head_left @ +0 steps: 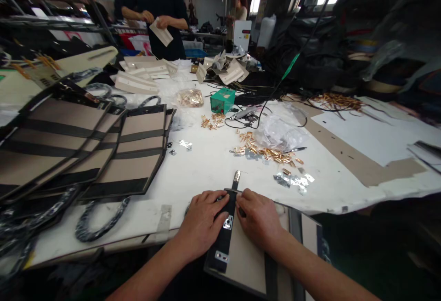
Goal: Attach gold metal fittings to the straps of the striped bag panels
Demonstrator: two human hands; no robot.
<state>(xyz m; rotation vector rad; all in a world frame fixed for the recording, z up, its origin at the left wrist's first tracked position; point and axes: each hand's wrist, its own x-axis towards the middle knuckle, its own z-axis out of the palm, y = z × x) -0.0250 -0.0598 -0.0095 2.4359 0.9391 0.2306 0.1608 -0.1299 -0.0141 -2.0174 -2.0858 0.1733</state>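
A beige bag panel [246, 262] with black strips is tilted over the table's front edge, below my hands. My left hand [203, 223] is closed at its upper left edge, thumb and forefinger on a black strip bearing silver metal plates [221, 257]. My right hand [260, 218] is closed, fingers curled and pressed at the panel's top beside that strip; its fingertips are partly hidden. A short black strap with a shiny metal tip [237, 177] sticks out beyond the top edge, between the hands.
Stacked beige-and-black bag panels [138, 128] with wrapped handles [99, 232] lie left. Gold metal pieces [275, 155], silver plates [292, 180], a plastic bag [280, 133] and a green box [223, 100] are ahead. Across the table a person [151, 16] holds a beige piece.
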